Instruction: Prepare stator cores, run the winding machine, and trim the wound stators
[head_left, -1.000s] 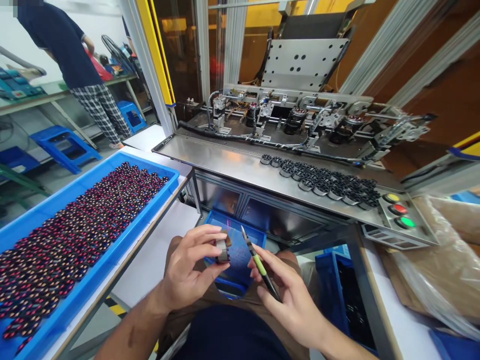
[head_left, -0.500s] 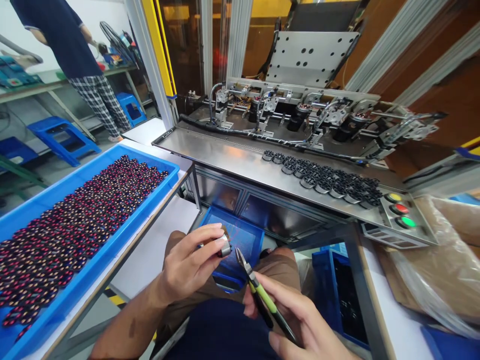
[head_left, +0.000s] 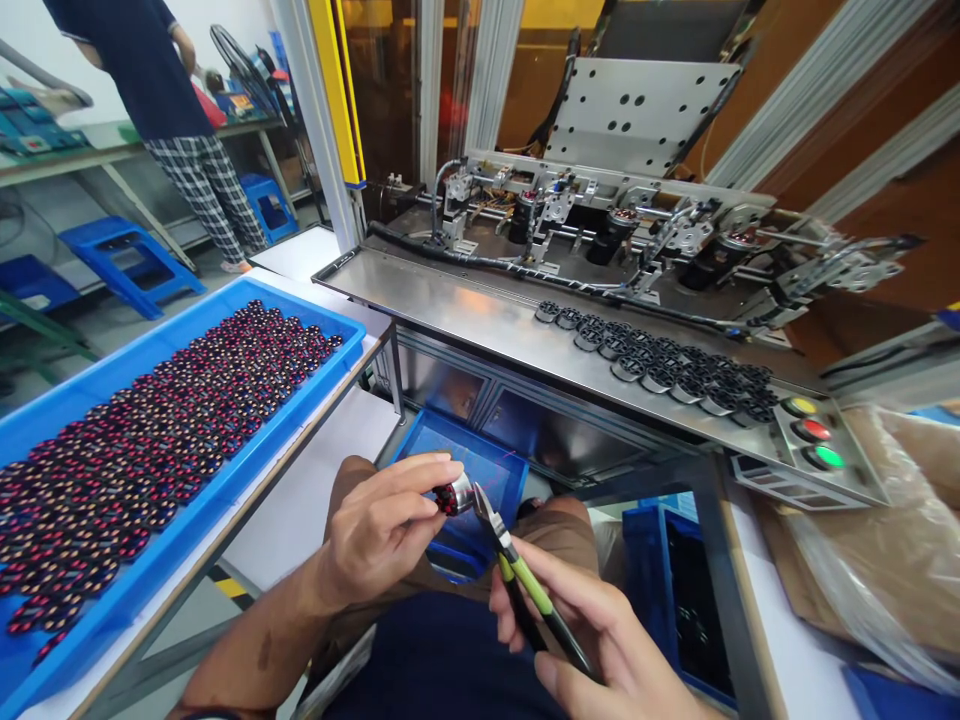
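My left hand (head_left: 379, 525) pinches a small wound motor stator (head_left: 454, 496) with red wire, held over my lap. My right hand (head_left: 600, 640) grips green-handled cutters (head_left: 525, 585), whose jaws sit right against the stator's edge. Below the hands lies a small blue bin (head_left: 480, 480). A large blue tray (head_left: 90, 370) full of red-wound stators stands at my left. A row of dark unwound stators (head_left: 660, 360) lines the steel shelf (head_left: 465, 325) of the machine ahead.
The machine has winding heads (head_left: 615, 230) behind the shelf and yellow, red and green buttons (head_left: 814, 432) at its right end. A brown bag (head_left: 892, 540) lies on the right. Another person (head_left: 157, 90) stands at a bench far left, near blue stools (head_left: 127, 265).
My right hand dropped lower and brought the cutters' jaws up to the stator. My left hand turned the stator so its wound end faces the cutters. The view shifted slightly.
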